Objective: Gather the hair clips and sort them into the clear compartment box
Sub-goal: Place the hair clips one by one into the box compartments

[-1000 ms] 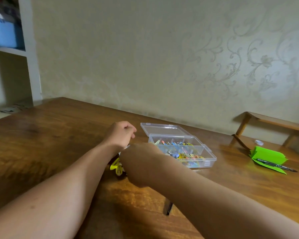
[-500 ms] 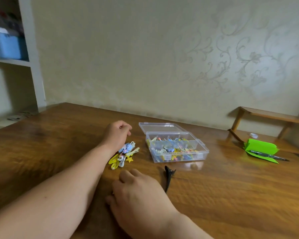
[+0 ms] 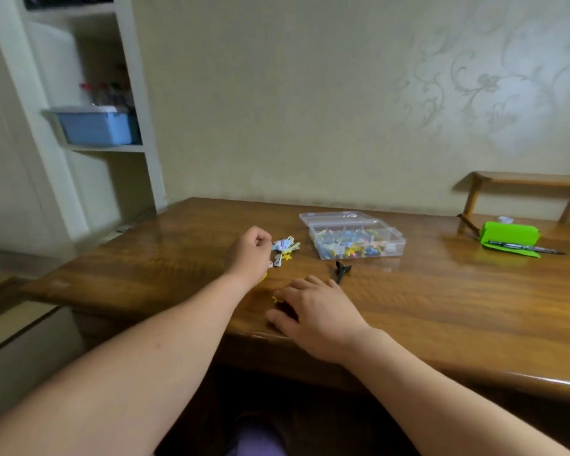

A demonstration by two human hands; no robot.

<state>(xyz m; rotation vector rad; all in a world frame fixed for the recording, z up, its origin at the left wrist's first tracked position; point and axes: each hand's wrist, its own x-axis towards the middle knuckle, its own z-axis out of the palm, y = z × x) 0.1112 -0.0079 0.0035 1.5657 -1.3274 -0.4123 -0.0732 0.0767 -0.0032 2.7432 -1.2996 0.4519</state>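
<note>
The clear compartment box (image 3: 396, 247) stands open on the wooden table, lid laid back, with several coloured hair clips inside. A small pile of pastel hair clips (image 3: 286, 247) lies left of the box. My left hand (image 3: 248, 255) is curled into a fist right beside that pile, knuckles touching it. A black hair clip (image 3: 341, 271) lies alone in front of the box. My right hand (image 3: 315, 312) rests palm down near the table's front edge, fingers apart. A yellow clip (image 3: 274, 299) peeks out at its fingertips.
A green pouch (image 3: 507, 235) with a pen (image 3: 537, 249) on it lies at the right, in front of a low wooden shelf (image 3: 524, 179). White shelving with a blue bin (image 3: 96, 126) stands at the left. The table's front edge (image 3: 474, 378) runs just under my right wrist.
My right hand came back from the box to the near table edge and lies flat there. The left hand stayed by the pile. The view has drawn back and tilted up.
</note>
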